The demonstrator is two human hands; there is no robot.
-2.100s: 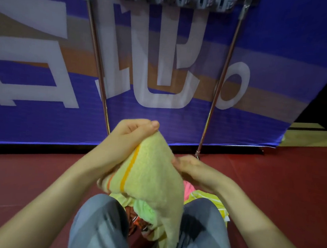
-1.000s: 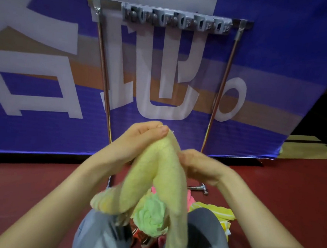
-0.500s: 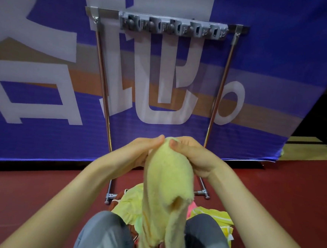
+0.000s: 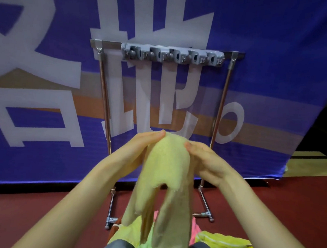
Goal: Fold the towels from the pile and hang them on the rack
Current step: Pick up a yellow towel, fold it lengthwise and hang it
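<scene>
Pale yellow terry towel (image 4: pixel 167 163) hangs doubled in front of the chrome tube rack (image 4: pixel 220 108), below its grey clip strip (image 4: pixel 173 55). The left hand (image 4: pixel 141 147) pinches the fold's top, fingers pressed together. The right hand (image 4: pixel 206 161) pinches it under the thumb, its fingers hidden behind the cloth. A pile of bright towels (image 4: pixel 222 242) lies near the rack's feet on the dark red floor (image 4: pixel 288 210).

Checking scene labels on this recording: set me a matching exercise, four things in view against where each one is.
Things:
1. yellow towel
2. grey clip strip
3. towel pile
4. blue banner

Places:
A. behind the rack
B. heaped on the red floor, nearest the camera
C. pinched between left hand and right hand
D. along the rack's top rail

Pairs: 1-C, 2-D, 3-B, 4-A.
</scene>
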